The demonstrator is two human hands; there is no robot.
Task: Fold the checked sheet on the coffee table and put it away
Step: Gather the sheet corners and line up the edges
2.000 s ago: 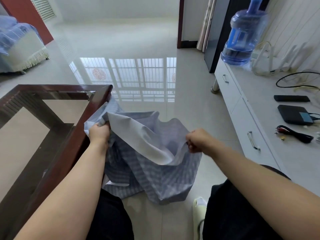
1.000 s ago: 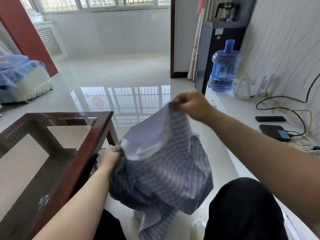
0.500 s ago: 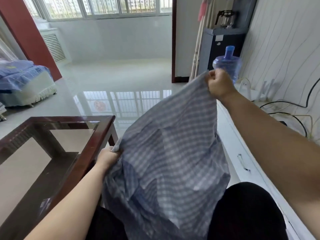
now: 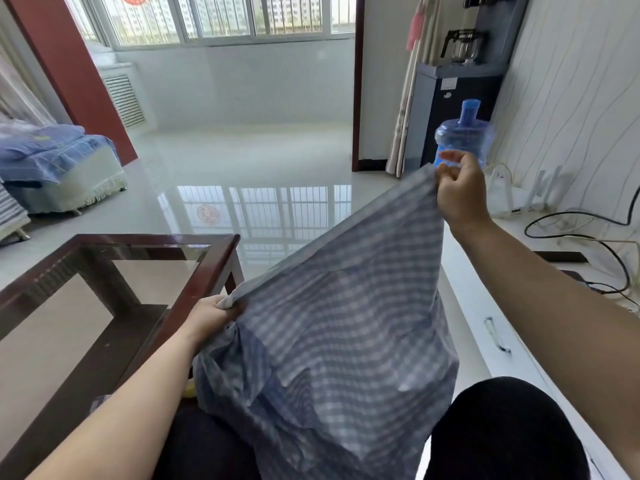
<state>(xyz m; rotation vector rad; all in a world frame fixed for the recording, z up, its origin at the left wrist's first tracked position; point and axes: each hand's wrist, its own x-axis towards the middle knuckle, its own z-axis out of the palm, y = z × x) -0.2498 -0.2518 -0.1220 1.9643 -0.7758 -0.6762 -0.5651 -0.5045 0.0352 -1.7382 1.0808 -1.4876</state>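
Observation:
The blue-and-white checked sheet (image 4: 339, 334) hangs stretched in the air between my two hands, its bulk drooping over my lap. My left hand (image 4: 211, 317) grips one end low, right beside the corner of the coffee table (image 4: 207, 271), a dark wooden frame with a glass top. My right hand (image 4: 457, 192) pinches the other end high up at the right, some fingers loose. The top edge of the sheet runs taut and slanted from one hand to the other. The lower part of the sheet is bunched and hides my knees in part.
A white low cabinet (image 4: 502, 341) with drawer handles runs along the right, carrying cables and a blue water bottle (image 4: 464, 133). A dark water dispenser (image 4: 450, 98) stands behind it. A covered seat (image 4: 59, 168) is at far left. Shiny tiled floor (image 4: 242, 161) stretches ahead.
My right hand has lifted its end of the sheet up and to the right, pulling the cloth from a loose bundle into a taut slanted span. My left hand stayed by the table corner.

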